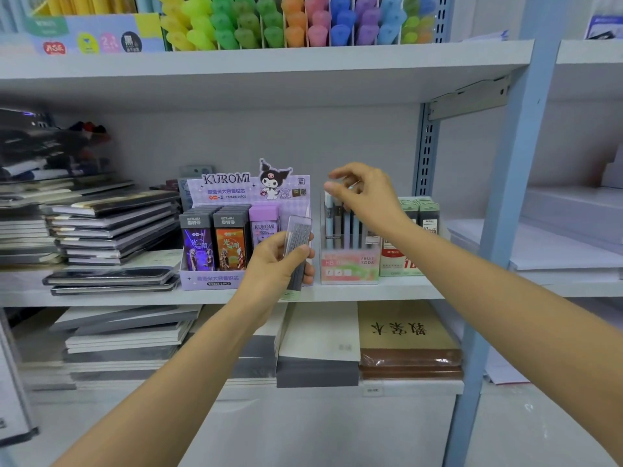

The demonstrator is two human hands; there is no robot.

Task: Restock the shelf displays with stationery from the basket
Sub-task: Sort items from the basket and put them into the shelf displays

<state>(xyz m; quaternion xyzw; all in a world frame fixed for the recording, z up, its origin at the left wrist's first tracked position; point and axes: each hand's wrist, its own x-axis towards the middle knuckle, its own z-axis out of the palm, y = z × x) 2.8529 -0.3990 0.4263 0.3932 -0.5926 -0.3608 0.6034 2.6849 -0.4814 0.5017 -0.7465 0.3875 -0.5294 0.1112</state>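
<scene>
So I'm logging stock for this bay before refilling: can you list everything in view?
highlighters: many, yellow, green, orange, pink, blue, purple; top shelf.
Kuromi box: one, lilac; middle shelf, centre.
lead cases: several, dark, orange, lilac; upright in the Kuromi box.
pencil box: one, clear, pink base; right of the Kuromi box.
green boxes: a few, green-white; right of the pencil box, partly hidden.
notebooks: many, dark; stacked, middle shelf left.
paper pads: stacks, white, grey, one brown; lower shelf.
clear case: one, grey leads inside; held before the Kuromi box.
left hand: grips the clear case.
right hand: fingers curled above the pencil box; grip unclear.
</scene>
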